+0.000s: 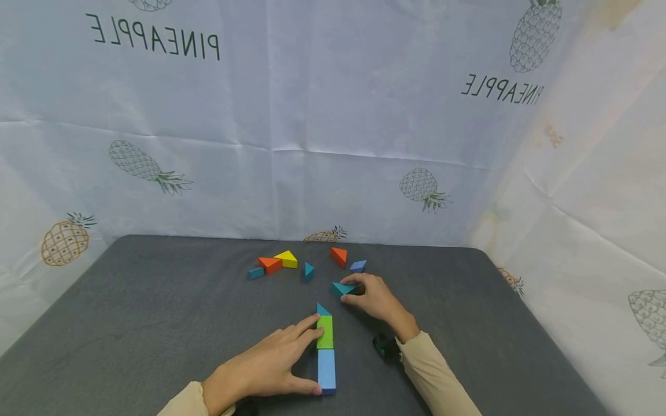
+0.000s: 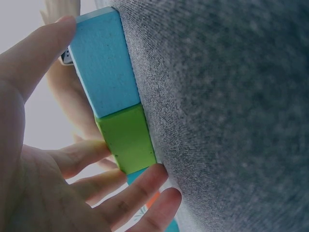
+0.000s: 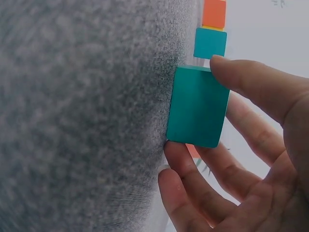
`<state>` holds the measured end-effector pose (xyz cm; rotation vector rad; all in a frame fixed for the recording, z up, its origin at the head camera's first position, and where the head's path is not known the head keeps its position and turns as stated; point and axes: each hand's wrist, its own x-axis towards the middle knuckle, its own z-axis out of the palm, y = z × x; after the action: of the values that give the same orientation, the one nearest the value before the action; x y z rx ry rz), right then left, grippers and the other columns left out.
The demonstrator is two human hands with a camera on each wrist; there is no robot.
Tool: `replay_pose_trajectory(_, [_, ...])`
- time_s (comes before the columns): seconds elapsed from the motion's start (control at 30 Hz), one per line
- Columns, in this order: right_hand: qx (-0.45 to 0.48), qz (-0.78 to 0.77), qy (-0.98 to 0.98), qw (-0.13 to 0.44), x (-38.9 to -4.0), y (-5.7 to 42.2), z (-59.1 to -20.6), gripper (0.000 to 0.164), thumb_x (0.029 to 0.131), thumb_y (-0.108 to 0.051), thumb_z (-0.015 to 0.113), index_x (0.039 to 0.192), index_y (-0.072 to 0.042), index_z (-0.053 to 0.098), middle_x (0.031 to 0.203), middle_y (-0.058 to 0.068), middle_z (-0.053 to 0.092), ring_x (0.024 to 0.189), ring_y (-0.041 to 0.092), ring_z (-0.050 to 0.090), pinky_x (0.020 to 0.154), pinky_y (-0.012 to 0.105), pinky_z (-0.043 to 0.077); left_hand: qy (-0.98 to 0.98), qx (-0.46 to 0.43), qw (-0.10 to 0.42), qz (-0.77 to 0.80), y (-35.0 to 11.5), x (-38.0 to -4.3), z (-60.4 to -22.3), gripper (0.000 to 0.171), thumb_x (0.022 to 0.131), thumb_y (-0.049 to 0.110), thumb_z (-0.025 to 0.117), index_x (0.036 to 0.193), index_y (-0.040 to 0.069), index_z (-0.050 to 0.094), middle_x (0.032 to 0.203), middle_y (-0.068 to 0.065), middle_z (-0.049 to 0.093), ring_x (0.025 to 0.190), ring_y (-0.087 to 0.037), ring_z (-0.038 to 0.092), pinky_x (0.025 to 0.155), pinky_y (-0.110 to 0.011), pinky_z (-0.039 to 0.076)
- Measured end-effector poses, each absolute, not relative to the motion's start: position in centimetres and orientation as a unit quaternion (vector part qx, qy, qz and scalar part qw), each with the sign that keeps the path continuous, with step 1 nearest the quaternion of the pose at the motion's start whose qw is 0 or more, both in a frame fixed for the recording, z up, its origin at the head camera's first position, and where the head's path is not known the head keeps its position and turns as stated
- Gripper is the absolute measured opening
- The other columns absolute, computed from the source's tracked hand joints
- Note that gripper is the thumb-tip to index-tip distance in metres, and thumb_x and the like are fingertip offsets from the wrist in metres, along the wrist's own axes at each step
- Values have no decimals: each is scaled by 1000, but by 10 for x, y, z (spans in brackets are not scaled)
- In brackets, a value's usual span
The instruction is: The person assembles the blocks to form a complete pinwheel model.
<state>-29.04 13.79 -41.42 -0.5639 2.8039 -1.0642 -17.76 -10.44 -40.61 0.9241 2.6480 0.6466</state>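
A light blue rectangular block (image 1: 326,371), a green block (image 1: 325,332) and a small blue triangular block (image 1: 322,309) lie end to end in a row on the dark table. My left hand (image 1: 267,361) is spread along the row's left side. Its thumb touches the blue block near the close end, and its fingertips touch the green block (image 2: 128,140) and reach the triangle. Farther off to the right, my right hand (image 1: 377,299) pinches a teal triangular block (image 3: 198,106) between thumb and fingers, at the table surface.
Toward the back lie a red triangle (image 1: 270,265), a yellow triangle (image 1: 288,260), a small teal block (image 1: 256,273), a teal triangle (image 1: 309,271), another red triangle (image 1: 339,257) and a blue-violet block (image 1: 358,266). A pineapple-print curtain (image 1: 333,104) hangs behind the table (image 1: 156,323).
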Motion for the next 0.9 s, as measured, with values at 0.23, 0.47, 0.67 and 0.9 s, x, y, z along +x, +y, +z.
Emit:
replay_pose_trajectory(0.23, [-219,-348,910,51,-288,138,-413,33,86,-20,78,117,-11,71,112,6,71,93,18,66,80,37,55,912,318,130,222,-104,-177,-406,94,81,74,62,151,16,40,164,-6,25,141,-31,43,105,-56,43])
replay_pose_trajectory(0.47, [-236,-352,903,67,-289,140,-412,34,87,-20,78,118,-10,71,114,6,71,97,20,67,84,39,55,912,316,136,226,-104,-177,-405,94,81,74,62,152,16,39,164,-6,25,141,-32,42,105,-58,42])
replay_pose_trajectory(0.67, [-258,-341,900,80,-290,142,-411,34,87,-22,77,119,-10,70,116,7,70,101,22,67,89,42,55,911,318,133,227,-105,-177,-405,94,81,73,62,152,16,39,164,-7,25,141,-33,42,105,-58,42])
replay_pose_trajectory(0.9, [-289,-341,890,87,-291,147,-409,28,99,-24,62,122,-10,69,116,7,70,103,22,66,87,35,54,911,319,132,228,-104,-177,-405,94,81,73,63,151,15,39,164,-8,25,141,-33,42,105,-58,42])
